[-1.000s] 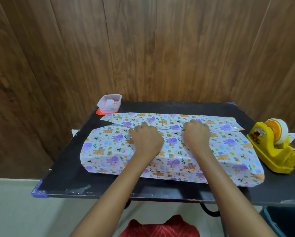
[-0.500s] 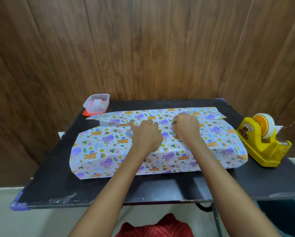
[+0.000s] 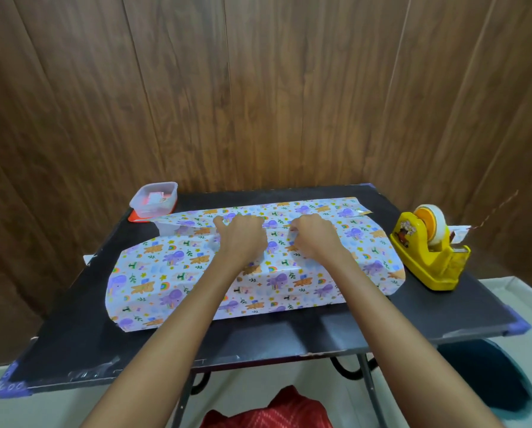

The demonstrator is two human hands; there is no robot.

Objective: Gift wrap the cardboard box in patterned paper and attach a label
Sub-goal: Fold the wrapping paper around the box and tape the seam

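Patterned paper (image 3: 166,273) with purple and orange cartoon animals is folded over the box on the black table (image 3: 412,316). The cardboard box is fully hidden under it. My left hand (image 3: 243,236) lies on top of the covered box, fingers curled over the near flap's edge. My right hand (image 3: 312,237) is beside it, fingers curled and pinching the paper edge where the near flap meets the far flap (image 3: 320,208). Both paper ends stick out open at left and right.
A yellow tape dispenser (image 3: 428,251) with a roll of tape stands on the table's right side. A small clear plastic container (image 3: 154,199) with small items sits on an orange lid at the back left corner. A wooden wall rises behind the table.
Both hands have shifted slightly along the seam, the right now pinching the paper edge. The camera has moved, so the table looks lower and further right in view.
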